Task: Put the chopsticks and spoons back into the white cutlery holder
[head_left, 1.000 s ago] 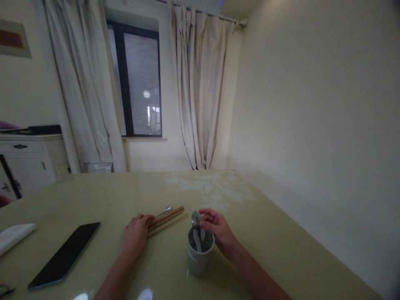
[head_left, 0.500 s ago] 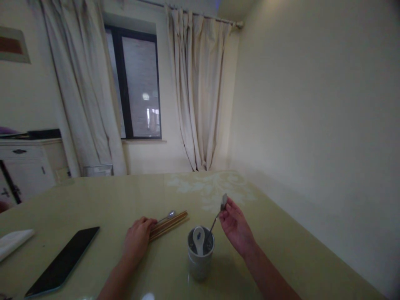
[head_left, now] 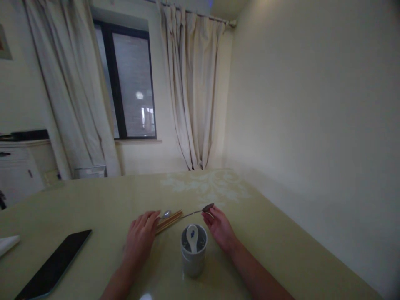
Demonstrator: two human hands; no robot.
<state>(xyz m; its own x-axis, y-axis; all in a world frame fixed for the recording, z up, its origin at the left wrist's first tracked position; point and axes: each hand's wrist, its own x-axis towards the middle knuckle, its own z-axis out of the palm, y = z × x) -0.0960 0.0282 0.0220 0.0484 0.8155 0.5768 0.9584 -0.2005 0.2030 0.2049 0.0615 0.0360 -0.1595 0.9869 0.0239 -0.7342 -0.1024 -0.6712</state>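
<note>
- Right hand [head_left: 218, 227] pinches metal spoon [head_left: 200, 210] by its bowl; advise lowering it level beside chopsticks [head_left: 168, 220].
- Left hand [head_left: 142, 237], fingers spread flat, steadies them.

A slim metal spoon [head_left: 197, 211] lies nearly level above the table, pinched by its bowl.

The room was dim and yellow-green in cast. Weak light came through the window [head_left: 131, 83], leaving pale glare on the glossy surface [head_left: 93, 200]. Detail was soft and grainy throughout, and the curtains [head_left: 190, 91] bowed near the edges from wide-angle distortion.
</note>
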